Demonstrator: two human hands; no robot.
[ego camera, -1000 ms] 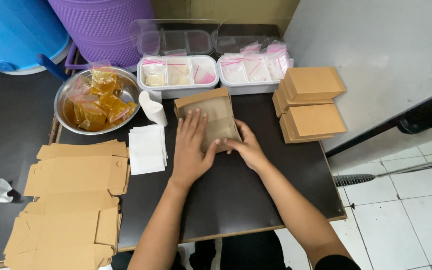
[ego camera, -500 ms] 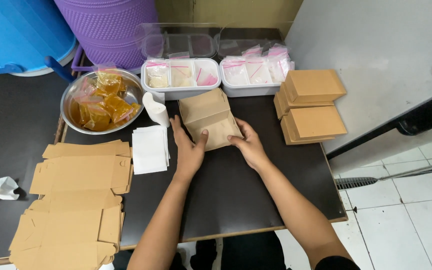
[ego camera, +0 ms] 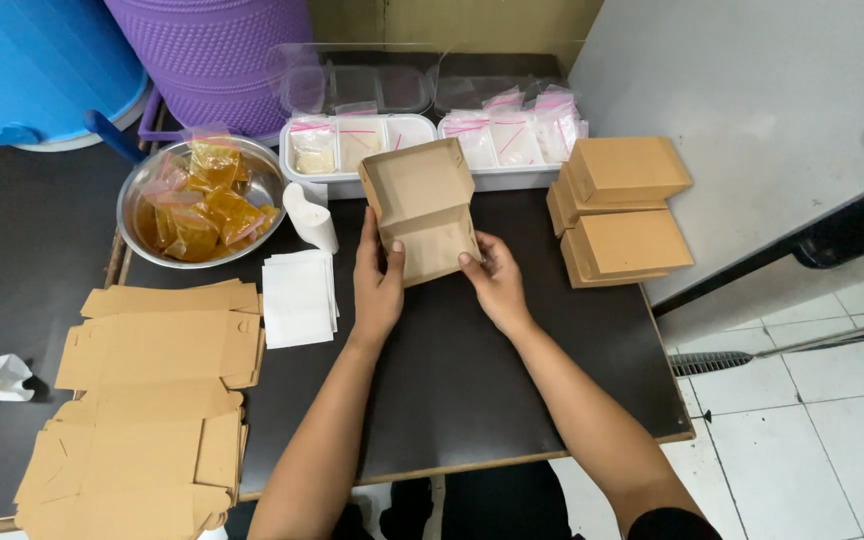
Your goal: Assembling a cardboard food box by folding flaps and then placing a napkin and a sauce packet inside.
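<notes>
I see the open box [ego camera: 420,210] at the table's [ego camera: 472,380] middle, compartment trays [ego camera: 432,150] behind it, a bowl [ego camera: 197,200] of pouches to its left, folded boxes [ego camera: 622,205] stacked right. Flat cartons [ego camera: 152,400] lie front-left, napkins [ego camera: 297,295], I think, just beside them.

I note one brown cardboard box [ego camera: 420,212], folded up into shape and open, with its hollow turned toward the camera so I see bare brown inner walls. It is tilted, near edge raised off the dark tabletop [ego camera: 472,380], far flap standing up. It sits just in front of the white compartment tray [ego camera: 352,185] and touches neither the tray nor anything else on the surface. Material plain, unprinted, creases sharp at the corners.
</notes>
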